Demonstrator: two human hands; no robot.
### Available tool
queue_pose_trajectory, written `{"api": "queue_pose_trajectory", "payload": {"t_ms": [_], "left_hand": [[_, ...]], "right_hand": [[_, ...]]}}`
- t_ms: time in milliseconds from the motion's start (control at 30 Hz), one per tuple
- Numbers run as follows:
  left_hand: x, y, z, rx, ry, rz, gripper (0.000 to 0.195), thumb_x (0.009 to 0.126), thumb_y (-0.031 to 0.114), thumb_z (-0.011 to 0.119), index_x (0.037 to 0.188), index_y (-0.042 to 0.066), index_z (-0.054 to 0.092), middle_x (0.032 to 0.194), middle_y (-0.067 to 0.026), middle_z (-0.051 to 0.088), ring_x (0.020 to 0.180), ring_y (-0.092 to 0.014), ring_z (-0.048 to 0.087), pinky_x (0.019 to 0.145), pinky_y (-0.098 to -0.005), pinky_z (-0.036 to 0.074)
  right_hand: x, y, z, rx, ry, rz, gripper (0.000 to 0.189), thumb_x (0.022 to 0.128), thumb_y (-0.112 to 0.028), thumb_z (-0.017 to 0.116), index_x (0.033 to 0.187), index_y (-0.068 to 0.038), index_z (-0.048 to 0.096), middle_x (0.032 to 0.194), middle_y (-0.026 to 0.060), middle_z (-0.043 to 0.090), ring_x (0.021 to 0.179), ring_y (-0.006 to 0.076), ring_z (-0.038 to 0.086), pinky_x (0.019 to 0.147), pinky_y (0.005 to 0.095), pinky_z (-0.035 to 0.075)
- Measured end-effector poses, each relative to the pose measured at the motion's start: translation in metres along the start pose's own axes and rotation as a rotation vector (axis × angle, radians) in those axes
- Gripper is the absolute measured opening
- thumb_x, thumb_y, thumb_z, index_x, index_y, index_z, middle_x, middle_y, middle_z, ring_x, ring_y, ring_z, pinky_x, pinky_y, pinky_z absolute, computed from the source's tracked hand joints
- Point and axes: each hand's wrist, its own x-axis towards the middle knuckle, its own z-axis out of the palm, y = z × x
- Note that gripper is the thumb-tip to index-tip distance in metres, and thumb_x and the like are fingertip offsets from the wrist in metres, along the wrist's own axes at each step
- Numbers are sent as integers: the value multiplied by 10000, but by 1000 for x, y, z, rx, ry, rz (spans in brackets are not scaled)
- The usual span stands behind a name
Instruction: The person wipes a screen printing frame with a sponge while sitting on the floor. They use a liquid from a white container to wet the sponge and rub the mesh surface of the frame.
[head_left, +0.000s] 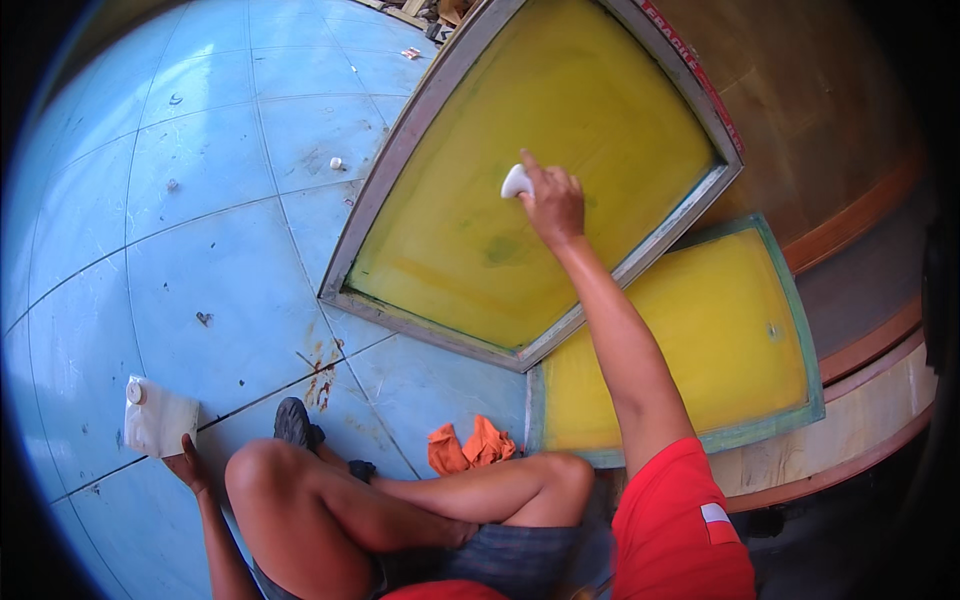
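My right hand (556, 201) grips a white pad (516, 182), perhaps folded cloth or sponge, over the yellow mesh of a large screen-printing frame (442, 300). Its index finger points up across the mesh, which carries a darker greenish smudge below the hand. The frame's worn rim is greyish, and it stands tilted on the tiles. At the lower left, my left hand (187, 469) holds a whitish plastic jug (162, 420) with a round white cap by its near end. Part of that grip is hidden behind the jug.
A second yellow screen with a green rim (808, 337) leans behind the first, against wooden furniture (847, 217). Orange cloth (480, 446) lies by my crossed legs (450, 491). On the blue tiled floor (202, 277) are a small white cap (335, 163), scraps and rust-brown stains.
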Motion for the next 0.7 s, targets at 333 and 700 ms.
{"api": "queue_pose_trajectory", "payload": {"t_ms": [333, 700], "left_hand": [[-2, -4, -2, 10, 9, -10, 716, 890, 578, 523, 1199, -67, 543, 1242, -248, 521, 1138, -403, 467, 1012, -468, 309], [-5, -17, 0, 46, -52, -65, 803, 877, 596, 525, 1295, -86, 458, 1300, -265, 470, 1212, -394, 443, 1044, -454, 301]], "right_hand": [[15, -16, 3, -56, 28, -40, 623, 737, -165, 735, 1317, -152, 508, 881, 17, 646, 904, 212, 576, 757, 369, 429], [-8, 3, 9, 7, 40, 89, 679, 694, -152, 785, 1315, -151, 510, 920, 26, 636, 935, 221, 587, 794, 391, 452]]}}
